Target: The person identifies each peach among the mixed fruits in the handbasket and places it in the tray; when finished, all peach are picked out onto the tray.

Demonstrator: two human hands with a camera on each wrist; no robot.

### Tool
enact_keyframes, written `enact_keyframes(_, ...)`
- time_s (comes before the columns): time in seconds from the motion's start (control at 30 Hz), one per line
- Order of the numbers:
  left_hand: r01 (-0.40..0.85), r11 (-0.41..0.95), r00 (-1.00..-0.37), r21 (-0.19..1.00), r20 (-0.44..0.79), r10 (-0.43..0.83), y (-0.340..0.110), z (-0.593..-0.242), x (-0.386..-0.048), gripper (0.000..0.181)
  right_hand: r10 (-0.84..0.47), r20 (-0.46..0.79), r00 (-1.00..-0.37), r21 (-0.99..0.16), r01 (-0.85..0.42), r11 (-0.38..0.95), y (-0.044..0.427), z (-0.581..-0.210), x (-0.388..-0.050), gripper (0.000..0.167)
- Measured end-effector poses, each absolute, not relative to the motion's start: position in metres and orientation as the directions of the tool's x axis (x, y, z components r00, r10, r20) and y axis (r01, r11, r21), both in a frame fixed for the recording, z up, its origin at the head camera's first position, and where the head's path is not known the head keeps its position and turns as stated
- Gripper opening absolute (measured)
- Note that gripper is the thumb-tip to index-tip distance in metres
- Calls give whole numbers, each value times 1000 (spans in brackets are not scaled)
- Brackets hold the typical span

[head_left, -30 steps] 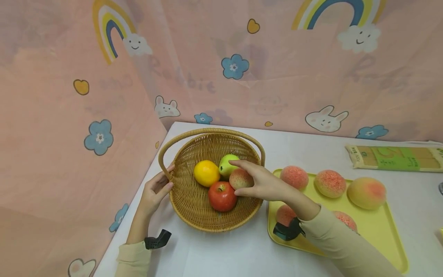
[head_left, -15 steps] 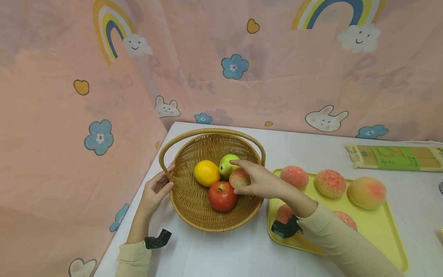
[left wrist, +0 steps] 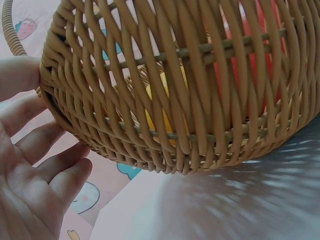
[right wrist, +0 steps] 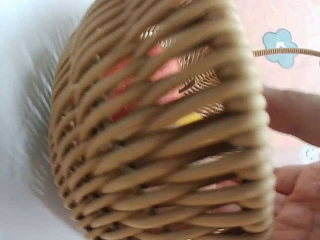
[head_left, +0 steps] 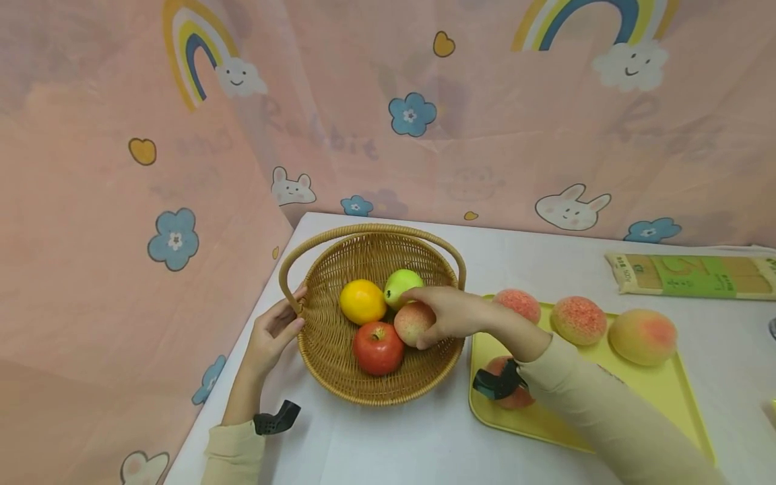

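A wicker basket with an arched handle stands on the white table. Its left rim, by the handle's foot, is held between thumb and fingers of my left hand; the left wrist view shows these fingers against the rim. Inside the basket, my right hand grips a peach from its right side. Touching or close to that peach are a red apple and a green fruit. A yellow fruit lies left of them. In the right wrist view the basket wall hides the peach and part of the hand.
Right of the basket is a yellow tray with several peaches, partly covered by my right forearm. A packet of noodles lies at the back right. A pink patterned cloth hangs behind and along the left.
My right hand has moved slightly down with the peach, which shifted left and lower. The red apple has moved left and a little toward me. My left hand stays at the rim.
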State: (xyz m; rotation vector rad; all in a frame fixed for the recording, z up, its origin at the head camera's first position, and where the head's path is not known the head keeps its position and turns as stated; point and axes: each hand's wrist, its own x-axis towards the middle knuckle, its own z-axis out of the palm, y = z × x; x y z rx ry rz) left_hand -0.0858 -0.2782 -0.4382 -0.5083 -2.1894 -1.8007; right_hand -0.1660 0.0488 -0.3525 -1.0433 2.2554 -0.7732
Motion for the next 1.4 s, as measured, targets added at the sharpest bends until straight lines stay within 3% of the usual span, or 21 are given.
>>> enact_keyframes(0.37, 412, 185, -911, 892, 402, 90, -278, -438, -84, 46, -851, -387, -356, -730, -446, 519, 43, -348, -187, 80)
enact_keyframes(0.73, 432, 177, -902, 884, 420, 103, -279, -439, -85, 46, -842, -451, -297, -709, -454, 540, 35, -348, -197, 72)
enact_keyframes(1.4, 429, 204, -903, 880, 416, 101, -278, -438, -87, 46, -819, -490, -297, -670, -473, 573, 30, -358, -198, 72)
